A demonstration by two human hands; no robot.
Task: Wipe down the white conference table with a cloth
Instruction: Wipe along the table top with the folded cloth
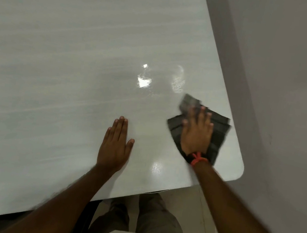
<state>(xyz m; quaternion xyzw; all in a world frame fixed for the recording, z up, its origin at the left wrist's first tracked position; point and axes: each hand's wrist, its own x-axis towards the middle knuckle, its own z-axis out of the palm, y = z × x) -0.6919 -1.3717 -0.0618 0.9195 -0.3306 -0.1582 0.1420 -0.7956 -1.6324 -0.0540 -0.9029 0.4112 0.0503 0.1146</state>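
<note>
Nearest the camera, two bare forearms are seen reaching over the edge of a glossy white conference table [69, 44]. On the near part of the tabletop, the left hand [115, 146] is laid flat and open, fingers together, holding nothing, apparently as a brace. Further out, near the rounded right corner, the right hand [196, 131], an orange wrist band [199, 159] at its wrist, is pressed with fingers spread on a dark grey folded cloth [216, 137], which is blurred. Beyond, bright ceiling reflections are shown. Even pressure and overlapping strokes up to the edge would likely be best.
</note>
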